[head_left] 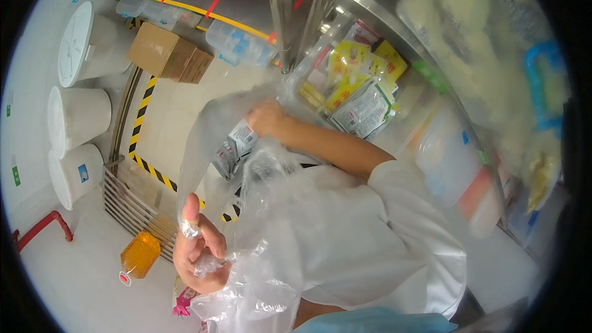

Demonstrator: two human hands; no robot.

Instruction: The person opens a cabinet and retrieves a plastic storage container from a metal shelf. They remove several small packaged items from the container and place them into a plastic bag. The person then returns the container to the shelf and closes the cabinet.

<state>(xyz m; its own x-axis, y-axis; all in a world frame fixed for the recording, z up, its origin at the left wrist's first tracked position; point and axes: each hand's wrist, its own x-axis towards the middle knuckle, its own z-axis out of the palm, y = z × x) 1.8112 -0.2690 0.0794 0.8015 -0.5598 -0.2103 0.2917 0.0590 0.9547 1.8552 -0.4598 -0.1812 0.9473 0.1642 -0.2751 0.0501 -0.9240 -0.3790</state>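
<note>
My left hand (200,253) is curled closed on crumpled film of a large clear plastic bag (268,160), which spreads in front of me. Silvery material is wrapped round one of its digits. Reaching across from the right, my right hand (266,118) is closed at the top of a white and silver packet (243,137). A darker packet (225,159) shows just below it, seen through or against the bag's film. The right fingertips are partly hidden. Beyond my right forearm, a clear bin (302,77) holds several yellow packets (351,61) and silver-white packets (364,110).
Metal shelving (283,12) stands ahead, with clear plastic boxes (240,43). Cardboard boxes (161,49) sit on the floor beside yellow-black tape (140,117). White lidded barrels (80,114), a floor grate (132,203) and a jug of orange liquid (140,254) lie left. Bagged pale food (481,31) is right.
</note>
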